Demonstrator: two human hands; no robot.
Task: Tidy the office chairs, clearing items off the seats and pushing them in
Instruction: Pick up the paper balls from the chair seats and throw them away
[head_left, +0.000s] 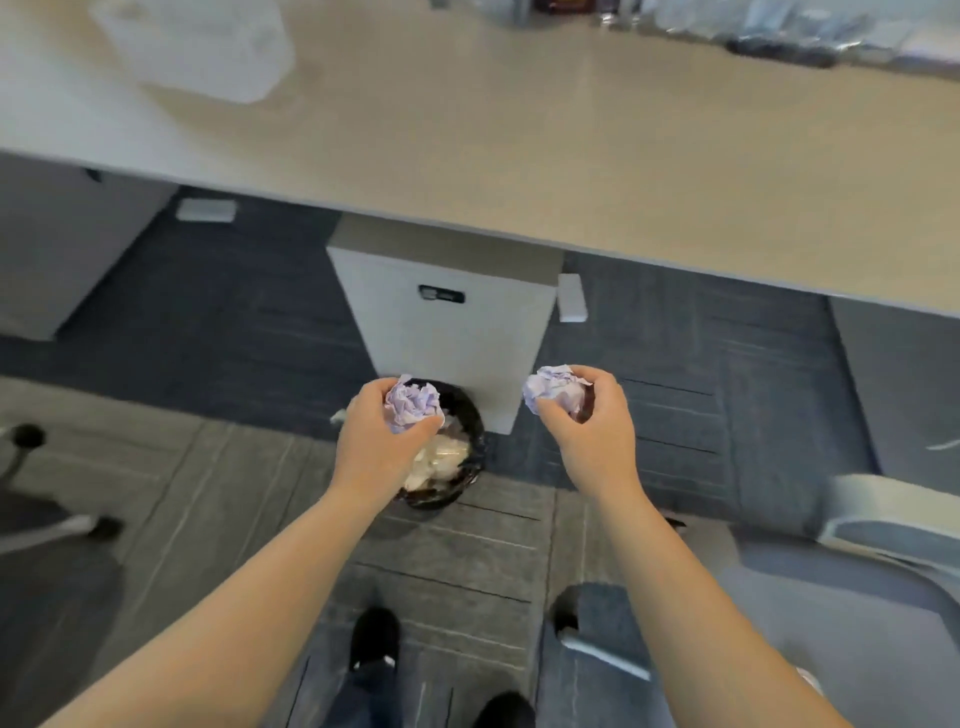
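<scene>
My left hand (382, 441) grips a crumpled pale-purple paper ball (413, 404) directly over a black-lined waste bin (467, 415) that holds white crumpled waste. My right hand (592, 431) holds a second crumpled paper ball (553, 387) to the right of the bin, above the carpet. A grey office chair (883, 519) shows its armrest and seat at the lower right. The base and castors of another chair (31, 467) appear at the left edge.
A long beige desk (571, 171) spans the upper view. A white drawer pedestal (452, 322) stands under it, just behind the bin. A translucent box (197, 47) sits on the desk at the far left. My shoes (374, 639) stand on grey carpet.
</scene>
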